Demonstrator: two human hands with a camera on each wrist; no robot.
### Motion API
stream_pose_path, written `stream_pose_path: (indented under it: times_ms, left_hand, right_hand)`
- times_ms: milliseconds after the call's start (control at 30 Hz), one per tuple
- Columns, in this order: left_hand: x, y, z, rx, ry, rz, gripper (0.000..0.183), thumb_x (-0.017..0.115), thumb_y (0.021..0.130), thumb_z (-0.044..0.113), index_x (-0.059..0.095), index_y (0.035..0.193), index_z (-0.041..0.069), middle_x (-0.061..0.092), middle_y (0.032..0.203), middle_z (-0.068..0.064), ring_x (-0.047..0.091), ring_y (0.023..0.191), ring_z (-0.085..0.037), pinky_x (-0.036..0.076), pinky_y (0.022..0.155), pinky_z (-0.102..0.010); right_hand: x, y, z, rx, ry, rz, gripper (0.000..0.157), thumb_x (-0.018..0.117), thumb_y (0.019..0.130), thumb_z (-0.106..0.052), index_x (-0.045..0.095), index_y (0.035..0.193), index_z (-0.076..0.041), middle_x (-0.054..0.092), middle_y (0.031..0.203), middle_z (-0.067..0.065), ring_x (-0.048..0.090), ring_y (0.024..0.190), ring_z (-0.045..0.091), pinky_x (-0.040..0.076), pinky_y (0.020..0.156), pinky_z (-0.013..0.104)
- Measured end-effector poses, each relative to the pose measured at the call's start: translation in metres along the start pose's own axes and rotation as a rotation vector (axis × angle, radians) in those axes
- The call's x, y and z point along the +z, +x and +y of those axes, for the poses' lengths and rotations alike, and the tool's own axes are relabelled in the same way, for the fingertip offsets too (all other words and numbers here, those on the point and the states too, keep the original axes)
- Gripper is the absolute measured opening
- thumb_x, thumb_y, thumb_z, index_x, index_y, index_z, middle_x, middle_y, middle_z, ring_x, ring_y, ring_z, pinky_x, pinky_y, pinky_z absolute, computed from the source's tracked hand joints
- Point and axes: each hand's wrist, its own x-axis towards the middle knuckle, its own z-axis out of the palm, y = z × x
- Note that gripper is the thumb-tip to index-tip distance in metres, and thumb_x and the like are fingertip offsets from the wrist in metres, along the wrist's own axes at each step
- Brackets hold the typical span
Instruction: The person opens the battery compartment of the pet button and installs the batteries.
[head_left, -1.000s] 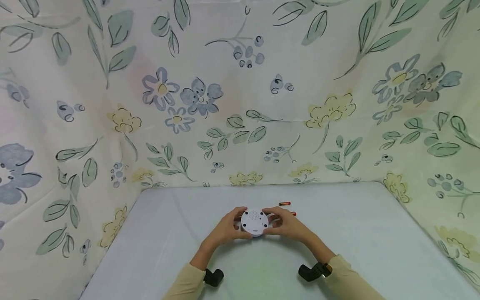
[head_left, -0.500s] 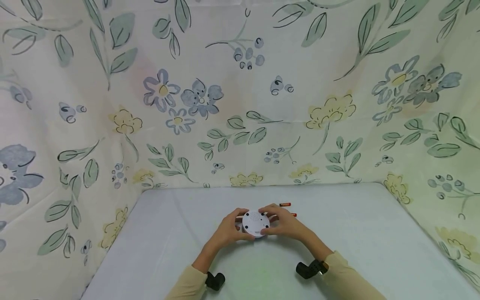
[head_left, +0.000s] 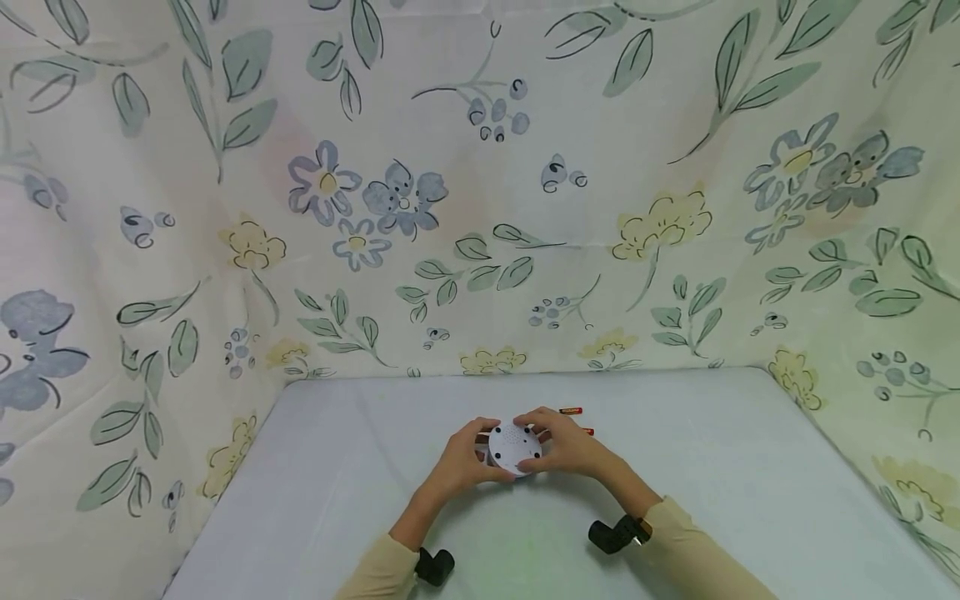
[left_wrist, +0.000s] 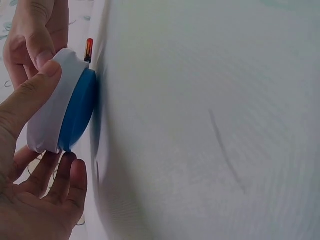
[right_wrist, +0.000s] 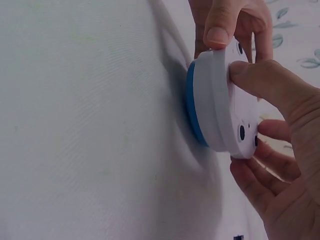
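In the head view, a round white device (head_left: 515,447) is held low over the table, its flat underside up, showing a patch of small holes and several black feet. Its other side is a blue dome (left_wrist: 78,110), facing the tabletop; the wrist views do not show clearly whether it touches. My left hand (head_left: 459,457) grips the left rim between thumb and fingers. My right hand (head_left: 576,446) holds the right rim, its thumb (right_wrist: 250,77) pressed on the underside near the edge.
Beyond the right hand lie two red-and-black batteries, one farther battery (head_left: 572,410) and one nearer battery (head_left: 588,431) partly hidden by the hand. A white cloth covers the table (head_left: 360,467). A floral curtain (head_left: 480,208) hangs behind and along both sides.
The device has shifted slightly to the right with both hands. My right thumb has slid farther in over its underside. The batteries have stayed in place.
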Motion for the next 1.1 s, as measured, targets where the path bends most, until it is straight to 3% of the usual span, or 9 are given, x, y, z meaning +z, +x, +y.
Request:
stream_pose_path:
  times_ms: [133, 733, 1100]
  left_hand:
    - [0.001, 0.001, 0.003, 0.012, 0.013, 0.004, 0.081, 0.095, 0.072, 0.016, 0.053, 0.138, -0.003, 0.057, 0.133, -0.016, 0.062, 0.111, -0.030, 0.054, 0.088, -0.044]
    - [-0.003, 0.006, 0.016, 0.011, -0.004, -0.052, 0.079, 0.093, 0.075, 0.015, 0.052, 0.139, -0.005, 0.059, 0.132, -0.018, 0.066, 0.108, -0.032, 0.056, 0.085, -0.037]
    - [-0.006, 0.009, 0.018, -0.011, 0.039, -0.065, 0.078, 0.094, 0.074, 0.019, 0.054, 0.137, -0.006, 0.062, 0.128, -0.016, 0.063, 0.113, -0.030, 0.056, 0.085, -0.035]
  right_hand:
    - [-0.001, 0.002, 0.001, -0.007, -0.034, -0.009, 0.067, 0.089, 0.080, -0.034, 0.061, 0.136, -0.011, 0.059, 0.126, -0.002, 0.060, 0.107, 0.020, 0.053, 0.091, 0.038]
    - [-0.007, 0.007, -0.013, -0.055, -0.093, -0.084, 0.059, 0.081, 0.083, -0.015, 0.061, 0.137, -0.003, 0.061, 0.134, 0.011, 0.063, 0.110, 0.028, 0.056, 0.086, 0.038]
    - [-0.006, 0.006, -0.011, -0.064, -0.025, -0.089, 0.055, 0.077, 0.082, -0.009, 0.062, 0.135, -0.002, 0.062, 0.134, 0.013, 0.064, 0.112, 0.031, 0.056, 0.086, 0.037]
